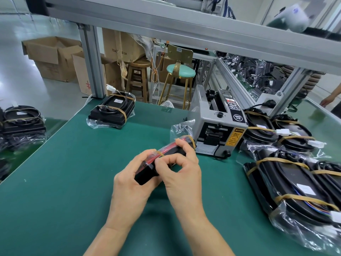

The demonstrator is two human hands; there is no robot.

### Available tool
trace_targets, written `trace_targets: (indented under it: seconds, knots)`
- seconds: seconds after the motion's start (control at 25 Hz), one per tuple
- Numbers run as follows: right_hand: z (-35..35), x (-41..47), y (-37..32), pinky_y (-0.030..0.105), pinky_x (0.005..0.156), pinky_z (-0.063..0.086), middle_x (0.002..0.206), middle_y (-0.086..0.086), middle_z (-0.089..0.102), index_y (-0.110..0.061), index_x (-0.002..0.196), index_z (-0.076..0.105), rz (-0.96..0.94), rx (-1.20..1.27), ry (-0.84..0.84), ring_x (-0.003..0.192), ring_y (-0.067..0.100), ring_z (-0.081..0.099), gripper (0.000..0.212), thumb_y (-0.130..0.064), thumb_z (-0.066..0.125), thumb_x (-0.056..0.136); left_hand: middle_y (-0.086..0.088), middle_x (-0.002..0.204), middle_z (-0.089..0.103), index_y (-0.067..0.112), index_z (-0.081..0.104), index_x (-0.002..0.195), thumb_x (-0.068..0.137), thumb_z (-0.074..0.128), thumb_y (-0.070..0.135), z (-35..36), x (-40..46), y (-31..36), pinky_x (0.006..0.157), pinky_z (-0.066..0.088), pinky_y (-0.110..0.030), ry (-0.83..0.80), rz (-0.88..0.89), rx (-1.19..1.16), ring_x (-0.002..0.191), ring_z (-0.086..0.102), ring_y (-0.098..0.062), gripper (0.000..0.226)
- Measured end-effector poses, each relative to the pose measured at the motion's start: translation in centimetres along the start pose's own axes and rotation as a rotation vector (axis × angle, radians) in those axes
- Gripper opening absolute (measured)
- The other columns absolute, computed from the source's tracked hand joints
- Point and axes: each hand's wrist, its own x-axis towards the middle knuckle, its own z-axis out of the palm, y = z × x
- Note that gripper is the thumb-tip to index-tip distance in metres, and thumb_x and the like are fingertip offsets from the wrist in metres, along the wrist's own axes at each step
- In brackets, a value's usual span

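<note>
Black flat plastic unit [145, 175] with a red strip along its top edge, in a clear bag, is held up off the green tabletop [73, 172] in both hands, centre of view.
Long axis runs near-left to far-right. The far end points at the grey tape dispenser [217, 126] and sits just beside its front.

Left hand [132, 182]: fingers curled round the near end, carrying the weight.
Right hand [182, 174]: thumb and forefinger pinched together at the near tan rubber band [159, 153], about mid-length. Can't tell if they have the band alone or bag film with it. Its other fingers hook over the top edge further out.
A second tan band [191, 140] wraps the far end.

My read: the band is being seated or shifted along the body. The right hand is the working one, and any slide goes along the long axis with the left hand as anchor.

Around it:
- Dispenser is the only thing close. Pushing the unit further out would hit it.
- Right: stack of bagged, banded black units [295, 182] with cables, near but apart.
- Far left of the tabletop: one more bagged unit [112, 111], well apart.
- Left edge: another pile [20, 122] on a separate surface.

Space toward the body is free, so pull back rather than push out.
</note>
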Motion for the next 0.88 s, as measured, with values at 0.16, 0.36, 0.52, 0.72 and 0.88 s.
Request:
trace_targets:
  seconds: [0.16, 0.36, 0.52, 0.72, 0.88]
  knots:
    - [0.17, -0.07, 0.05, 0.006, 0.100, 0.029, 0.129, -0.032, 0.042, -0.019, 0.055, 0.066, 0.005, -0.002, 0.023, 0.128, -0.006, 0.037, 0.021, -0.011, 0.073, 0.073, 0.018, 0.103, 0.070, 0.036, 0.065, 0.105, 0.066, 0.079, -0.003, 0.10, -0.13, -0.01, 0.081, 0.044, -0.005, -0.001, -0.012, -0.004, 0.095, 0.065, 0.000, 0.057]
    - [0.09, 0.23, 0.30, 0.026, 0.105, 0.038, 0.131, -0.032, 0.043, -0.016, 0.058, 0.069, 0.052, 0.111, -0.021, 0.123, -0.011, 0.040, 0.020, -0.010, 0.071, 0.077, 0.019, 0.100, 0.070, 0.043, 0.065, 0.101, 0.066, 0.079, 0.000, 0.14, 0.06, 0.25, 0.078, 0.043, -0.003, 0.005, -0.008, -0.013, 0.092, 0.065, 0.002, 0.057]
    - [-0.33, 0.20, 0.21, 0.030, 0.106, 0.037, 0.131, -0.034, 0.043, -0.020, 0.060, 0.072, 0.073, 0.176, -0.064, 0.121, -0.014, 0.041, 0.018, -0.014, 0.072, 0.077, 0.017, 0.101, 0.070, 0.043, 0.065, 0.103, 0.066, 0.080, -0.001, 0.14, 0.05, 0.07, 0.078, 0.043, -0.005, -0.007, -0.003, 0.006, 0.093, 0.065, -0.001, 0.059]
    - [-0.34, 0.27, 0.08, 0.030, 0.110, 0.032, 0.131, -0.035, 0.039, -0.021, 0.062, 0.072, 0.050, 0.101, -0.080, 0.129, -0.009, 0.034, 0.019, -0.012, 0.075, 0.078, 0.018, 0.102, 0.070, 0.043, 0.064, 0.104, 0.068, 0.080, -0.001, 0.06, 0.15, 0.04, 0.080, 0.043, -0.005, -0.005, 0.003, -0.014, 0.094, 0.065, 0.000, 0.059]
    - [-0.43, 0.32, 0.13, 0.034, 0.113, 0.030, 0.129, -0.035, 0.041, -0.024, 0.063, 0.073, 0.012, 0.039, -0.058, 0.131, -0.005, 0.033, 0.016, -0.016, 0.076, 0.077, 0.018, 0.103, 0.070, 0.041, 0.064, 0.104, 0.068, 0.079, -0.001, 0.07, 0.18, 0.00, 0.081, 0.044, -0.007, -0.014, 0.001, -0.021, 0.096, 0.065, -0.001, 0.057]
